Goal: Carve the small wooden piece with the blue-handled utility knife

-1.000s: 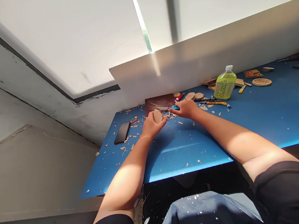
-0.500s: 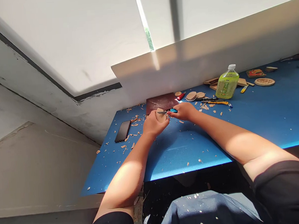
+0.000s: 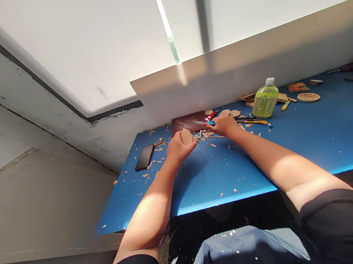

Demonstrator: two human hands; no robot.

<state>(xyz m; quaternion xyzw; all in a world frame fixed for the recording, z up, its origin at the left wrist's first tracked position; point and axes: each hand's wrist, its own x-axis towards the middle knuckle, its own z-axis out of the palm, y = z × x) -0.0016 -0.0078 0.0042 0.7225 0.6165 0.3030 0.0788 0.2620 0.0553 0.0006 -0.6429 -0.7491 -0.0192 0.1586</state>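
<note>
My left hand [image 3: 180,147] is closed around a small pale wooden disc [image 3: 186,136], with its cut face turned up. In my right hand [image 3: 224,126] is a carving knife [image 3: 211,123] with a blue handle; its blade points left, apart from the wood. Beneath and behind the hands lies a dark red board [image 3: 182,121]. Wood shavings [image 3: 205,134] are heaped between the two hands and scattered over the blue table [image 3: 209,177].
A black phone [image 3: 145,157] lies at the left. To the right stand a bottle of green drink [image 3: 266,100], a yellow utility knife [image 3: 255,122], several wooden discs [image 3: 224,113] and a carved round plaque [image 3: 308,97]. A red-handled tool [image 3: 213,115] rests by the board. The wall closes off the back.
The knife blade has come off the wooden disc. My right hand has moved right with the knife, uncovering the shavings, while my left hand keeps hold of the disc.
</note>
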